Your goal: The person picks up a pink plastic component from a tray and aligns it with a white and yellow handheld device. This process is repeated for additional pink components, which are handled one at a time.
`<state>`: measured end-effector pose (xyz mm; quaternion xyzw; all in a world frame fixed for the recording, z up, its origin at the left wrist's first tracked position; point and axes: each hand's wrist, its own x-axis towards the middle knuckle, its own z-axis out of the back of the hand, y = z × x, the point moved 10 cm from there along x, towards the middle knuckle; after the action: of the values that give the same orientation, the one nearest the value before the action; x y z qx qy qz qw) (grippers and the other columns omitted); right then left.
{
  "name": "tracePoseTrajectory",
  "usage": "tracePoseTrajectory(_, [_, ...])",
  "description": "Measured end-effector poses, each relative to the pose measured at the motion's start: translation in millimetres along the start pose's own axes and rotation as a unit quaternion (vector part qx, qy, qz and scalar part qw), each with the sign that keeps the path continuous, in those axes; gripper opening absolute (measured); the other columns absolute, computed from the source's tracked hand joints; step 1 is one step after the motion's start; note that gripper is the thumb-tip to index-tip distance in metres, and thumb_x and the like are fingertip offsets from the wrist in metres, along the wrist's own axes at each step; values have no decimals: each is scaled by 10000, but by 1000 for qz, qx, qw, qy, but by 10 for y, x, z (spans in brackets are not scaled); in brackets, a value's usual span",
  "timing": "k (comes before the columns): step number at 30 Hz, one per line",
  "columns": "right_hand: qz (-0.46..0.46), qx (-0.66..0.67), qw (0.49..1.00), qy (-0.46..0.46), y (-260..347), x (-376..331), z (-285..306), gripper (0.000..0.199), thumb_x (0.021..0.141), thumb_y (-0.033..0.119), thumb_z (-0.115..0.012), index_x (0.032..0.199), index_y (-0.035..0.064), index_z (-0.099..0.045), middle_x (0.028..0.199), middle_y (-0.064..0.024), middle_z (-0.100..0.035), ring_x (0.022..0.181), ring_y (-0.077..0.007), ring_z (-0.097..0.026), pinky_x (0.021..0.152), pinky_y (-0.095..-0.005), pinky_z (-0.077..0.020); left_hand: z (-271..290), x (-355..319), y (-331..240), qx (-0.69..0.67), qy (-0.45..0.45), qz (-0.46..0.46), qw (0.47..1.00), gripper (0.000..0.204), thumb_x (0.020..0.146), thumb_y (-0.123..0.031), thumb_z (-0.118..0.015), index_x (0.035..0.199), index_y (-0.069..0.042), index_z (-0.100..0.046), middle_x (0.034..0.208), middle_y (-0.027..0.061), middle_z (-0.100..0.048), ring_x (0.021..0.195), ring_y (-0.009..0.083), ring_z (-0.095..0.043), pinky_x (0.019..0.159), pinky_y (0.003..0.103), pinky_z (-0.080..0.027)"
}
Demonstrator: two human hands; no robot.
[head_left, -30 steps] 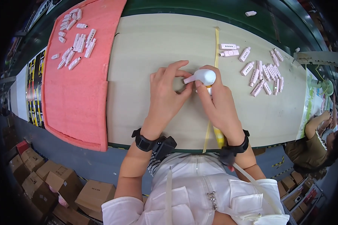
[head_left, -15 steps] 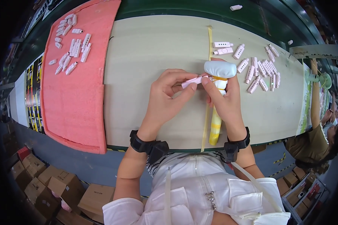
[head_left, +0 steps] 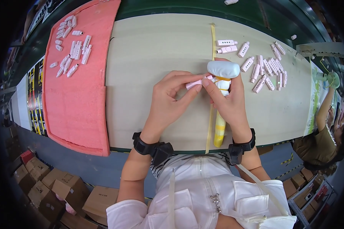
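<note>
My left hand [head_left: 162, 101] is closed, pinching a small pink stick-shaped casing [head_left: 193, 84] between thumb and fingers. My right hand [head_left: 233, 105] is wrapped round a mallet with a padded pale-blue head [head_left: 223, 69] and a yellow-and-white taped handle [head_left: 219, 131]. The right thumb also presses against the right end of the pink casing, so both hands meet on it just left of the mallet head. What the right fingers do behind the mallet is hidden. Several similar pink casings [head_left: 266, 68] lie loose on the table to the right.
On the left, a coral-red cloth [head_left: 78, 110] bears several more pink pieces [head_left: 77, 49]. Yellow tape [head_left: 213, 36] runs down the beige table. Beyond it, a green belt [head_left: 179, 7] carries a few pieces. Another person [head_left: 316, 143] sits at the right; cardboard boxes [head_left: 68, 187] stand lower left.
Both hands keep nearly the same place; the pink casing has shifted slightly right, toward the mallet. Loose pieces on the green belt have moved left and away. The other person's arm has shifted.
</note>
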<state>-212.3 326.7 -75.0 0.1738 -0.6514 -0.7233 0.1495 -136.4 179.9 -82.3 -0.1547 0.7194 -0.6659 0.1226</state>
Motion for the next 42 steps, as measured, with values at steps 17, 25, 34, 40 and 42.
tracePoseTrajectory(17, [-29,-39,998,34,7,-44,-35,488,968,165,-713,1384,65,-479,1040,-30,-701,782,-46,-598,578,-211,-476,1278,1067,-738,445,-141,-241,851,194,903,-143,-711,1053,-26,-751,1061,146,-735,1034,313,-680,917,394,-509])
tracePoseTrajectory(25, [-34,-35,998,29,9,-27,-63,468,961,115,-690,1376,56,-482,976,-11,-665,759,-49,-579,593,-217,-478,-503,2536,-151,451,43,-341,824,175,816,-77,-761,974,-3,-762,965,226,-708,919,400,-683,854,430,-542])
tracePoseTrajectory(34, [-23,-65,997,-22,12,0,193,408,999,181,-640,1361,61,-494,965,-17,-668,718,-53,-564,553,-230,-463,-380,1935,-368,412,76,-157,894,204,800,-145,-758,955,-14,-741,932,205,-724,870,344,-712,787,385,-552])
tracePoseTrajectory(40, [-84,-66,994,22,72,-29,149,380,1046,242,-554,1375,64,-489,939,-36,-679,641,-68,-549,547,-234,-465,-29,510,-312,325,39,-39,944,187,765,-75,-750,925,-5,-683,777,153,-682,697,339,-660,667,424,-539])
tracePoseTrajectory(42, [-79,-72,993,58,89,-70,26,377,1058,240,-527,1386,62,-479,930,-45,-681,613,-78,-545,548,-235,-464,-12,197,-273,347,8,-104,932,205,724,-45,-790,913,-59,-709,845,80,-674,787,285,-639,724,402,-502])
